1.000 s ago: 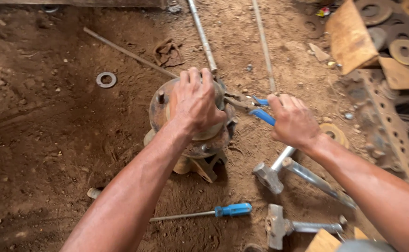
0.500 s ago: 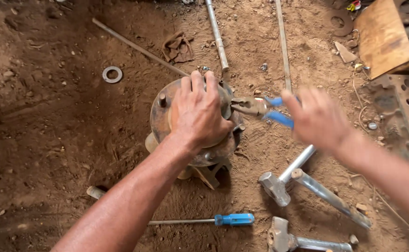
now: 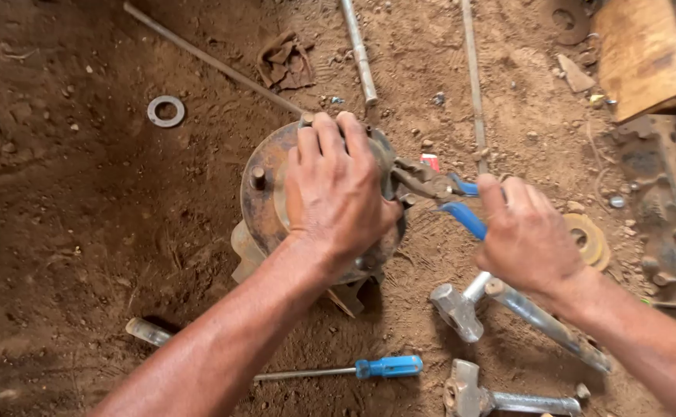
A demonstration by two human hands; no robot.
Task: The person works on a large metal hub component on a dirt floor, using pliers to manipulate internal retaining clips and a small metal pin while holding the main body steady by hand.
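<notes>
Pressing down on the rusty wheel hub in the dirt, the left hand lies fingers together; right of the hub, the right hand squeezes blue-handled pliers (tips at its rim); steadying the hub likely helps.

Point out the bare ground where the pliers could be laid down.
Open dirt lies left of the rusty hub, below the washer, and between the two rods up top. Crowded: lower right, with hammers, screwdriver, and metal scrap beside the right hand.
</notes>
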